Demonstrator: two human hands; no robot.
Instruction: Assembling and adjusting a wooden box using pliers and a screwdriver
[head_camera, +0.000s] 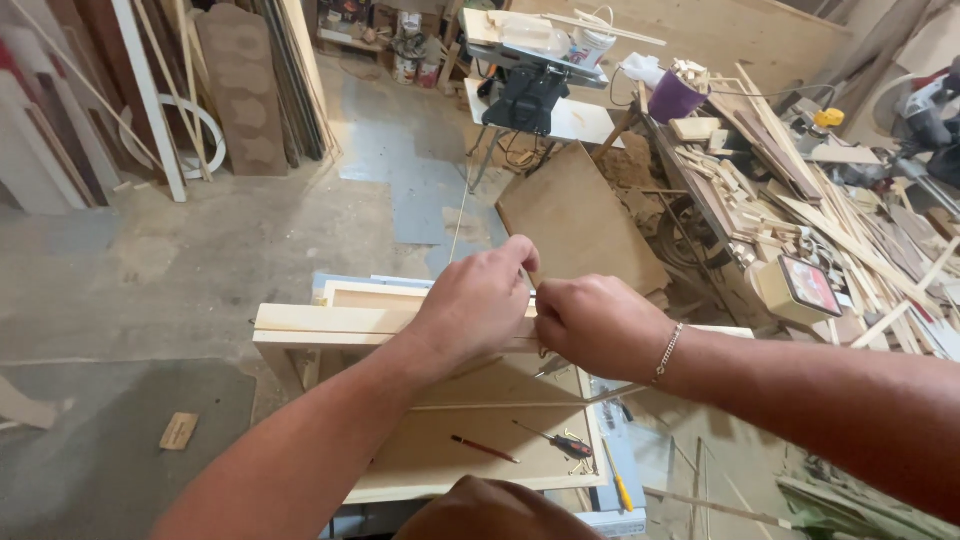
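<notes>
Pale wooden frame (330, 322), a shallow box of light planed boards, sits right under both hands, its top rail running left to right across the middle of the view. Left hand (478, 302) is curled down over that rail, fingers bent and knuckles up, thumb and forefinger pinching toward a small brown piece that pokes up between the two hands; exactly what that piece is, too small to tell. Right hand (598, 325) is closed into a loose fist just beside the left, almost touching it, gripping at the same spot on the rail, with a thin silver chain bracelet (668, 352) at the wrist.

Below the hands lies the frame's flat beige back panel (470, 430), smooth and matte like hardboard. On it, a slim red pencil (484, 449) and a screwdriver with a black-and-red handle (557, 440), both lying flat and well apart from the fingers. A long thin wooden strip (500, 405) crosses the panel between them and the hands.

Off to the right, a jumbled heap of pale wood offcuts (790, 210), splintery sticks and slats. Beyond the frame, a flat brown board (575, 215) lies on the dusty grey concrete floor (200, 260).
</notes>
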